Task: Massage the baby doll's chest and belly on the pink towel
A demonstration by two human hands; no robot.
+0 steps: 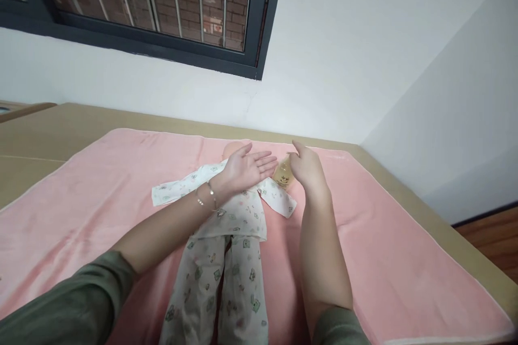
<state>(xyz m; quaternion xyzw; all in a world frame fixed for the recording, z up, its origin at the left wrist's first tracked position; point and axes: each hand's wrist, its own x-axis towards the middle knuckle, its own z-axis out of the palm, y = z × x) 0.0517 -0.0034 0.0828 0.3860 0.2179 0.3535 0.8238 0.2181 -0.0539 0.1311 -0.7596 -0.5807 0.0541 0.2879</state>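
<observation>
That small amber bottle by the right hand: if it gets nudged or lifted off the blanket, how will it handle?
The bottle looks small with clear amber liquid, so probably light. It stands on a soft pink blanket, so a nudge could tip it. Its smooth surface may be slippery. The right hand is beside it; whether they touch is unclear.

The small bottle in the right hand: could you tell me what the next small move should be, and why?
Probably tip the bottle toward the left hand. The right hand grips the bottle beside that hand, which lies palm up and open above the doll on the pink blanket. The palm looks bare.
</observation>
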